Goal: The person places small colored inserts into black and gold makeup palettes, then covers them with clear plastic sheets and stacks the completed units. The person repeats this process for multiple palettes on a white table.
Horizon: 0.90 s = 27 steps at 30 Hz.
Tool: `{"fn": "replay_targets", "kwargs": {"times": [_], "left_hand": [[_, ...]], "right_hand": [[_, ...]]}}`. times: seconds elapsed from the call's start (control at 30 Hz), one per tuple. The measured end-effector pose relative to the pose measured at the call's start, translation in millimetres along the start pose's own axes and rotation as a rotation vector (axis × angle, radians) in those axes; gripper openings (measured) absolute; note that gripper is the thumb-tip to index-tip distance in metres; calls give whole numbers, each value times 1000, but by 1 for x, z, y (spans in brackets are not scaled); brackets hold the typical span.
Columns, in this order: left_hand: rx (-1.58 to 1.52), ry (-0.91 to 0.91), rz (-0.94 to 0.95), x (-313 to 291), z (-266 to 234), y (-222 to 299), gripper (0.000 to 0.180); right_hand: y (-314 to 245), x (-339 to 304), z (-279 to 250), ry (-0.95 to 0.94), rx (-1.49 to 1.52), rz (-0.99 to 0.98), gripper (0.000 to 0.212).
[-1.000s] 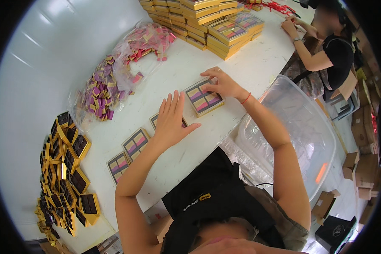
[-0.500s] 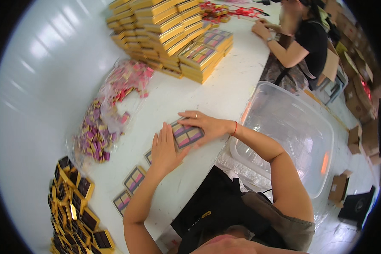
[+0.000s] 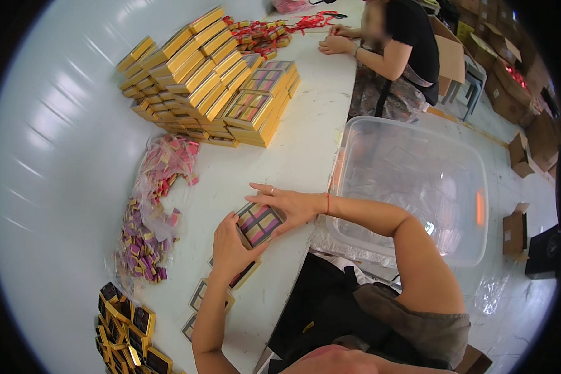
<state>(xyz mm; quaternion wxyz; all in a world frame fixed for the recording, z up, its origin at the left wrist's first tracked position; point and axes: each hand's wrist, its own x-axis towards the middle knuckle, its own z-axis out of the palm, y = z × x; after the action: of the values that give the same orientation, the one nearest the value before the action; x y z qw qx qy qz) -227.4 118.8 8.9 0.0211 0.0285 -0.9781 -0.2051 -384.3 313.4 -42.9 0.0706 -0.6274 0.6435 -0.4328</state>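
Observation:
A flat gold-edged box [image 3: 260, 222] with pink and purple squares showing through its lid is held between both hands just above the white table [image 3: 305, 143]. My left hand [image 3: 232, 246] grips its near-left end. My right hand [image 3: 288, 204] curls over its far-right end, a red string on the wrist. Under my left hand lies another box [image 3: 246, 273], and two similar flat boxes [image 3: 204, 298] lie nearer the table's front edge.
A tall stack of gold boxes [image 3: 209, 81] stands at the back. Clear bags of small pink and purple packets [image 3: 149, 224] lie left. Empty black-and-gold trays [image 3: 128, 327] pile at front left. A clear plastic tub [image 3: 417, 187] sits right. Another person [image 3: 393, 43] works at the far end.
The view has shifted, so the stack and tub appear nearer. My left hand has moved from flat on the table onto the box, which both hands now hold together.

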Motion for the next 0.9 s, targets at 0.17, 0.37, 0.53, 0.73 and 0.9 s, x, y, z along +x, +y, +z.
{"fn": "replay_targets", "kwargs": {"times": [0.17,0.37,0.53,0.73,0.9], "left_hand": [[-97,-76,3,11,-9,3,106],[-20,-175,18,19,-7,-5,111],[-53,-171,13,15,-2,-10,116],[59,-10,153,-6,-9,-20,131],[58,-108,-36,-88,-42,-36,129]], "right_hand": [[2,4,-13,-140,162,166,104],[7,-2,1,-71,-72,70,107],[6,-2,0,-82,-66,38,108],[3,4,1,-56,-126,62,101],[0,-13,8,226,-269,244,93]]}}
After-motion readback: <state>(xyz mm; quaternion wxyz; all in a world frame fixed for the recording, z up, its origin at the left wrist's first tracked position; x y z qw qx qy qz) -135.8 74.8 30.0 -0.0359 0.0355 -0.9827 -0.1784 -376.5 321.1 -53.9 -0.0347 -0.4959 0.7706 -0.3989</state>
